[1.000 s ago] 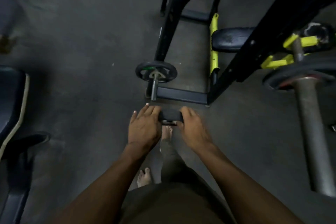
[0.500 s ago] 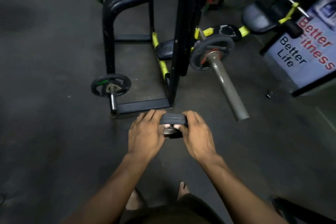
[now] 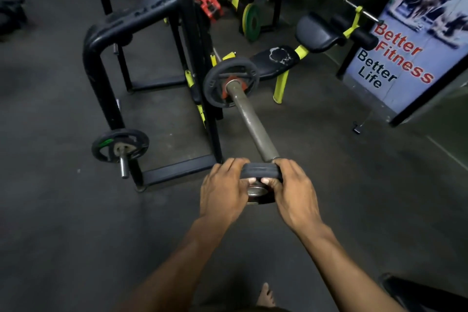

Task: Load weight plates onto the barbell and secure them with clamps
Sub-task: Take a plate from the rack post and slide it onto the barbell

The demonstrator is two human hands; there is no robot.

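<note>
I hold a small black weight plate [image 3: 260, 170] edge-up between both hands, right at the near end of the grey barbell sleeve [image 3: 253, 124]. My left hand [image 3: 222, 192] grips its left side and my right hand [image 3: 296, 195] its right side, thumbs by the steel centre hole. Whether the sleeve tip has entered the hole is hidden by the plate. Farther along the sleeve sits a black plate [image 3: 230, 82] with a red collar at its hub.
A black rack frame [image 3: 106, 63] stands to the left, with another small plate on a stub peg [image 3: 120, 145] low on it. A bench with yellow legs [image 3: 281, 61], a green plate [image 3: 250, 21] and a poster [image 3: 415, 40] lie beyond. My bare foot [image 3: 266, 295] shows below.
The view swung so the barbell sleeve now points at my hands. The plate in both hands went from well left of the sleeve tip to right at it.
</note>
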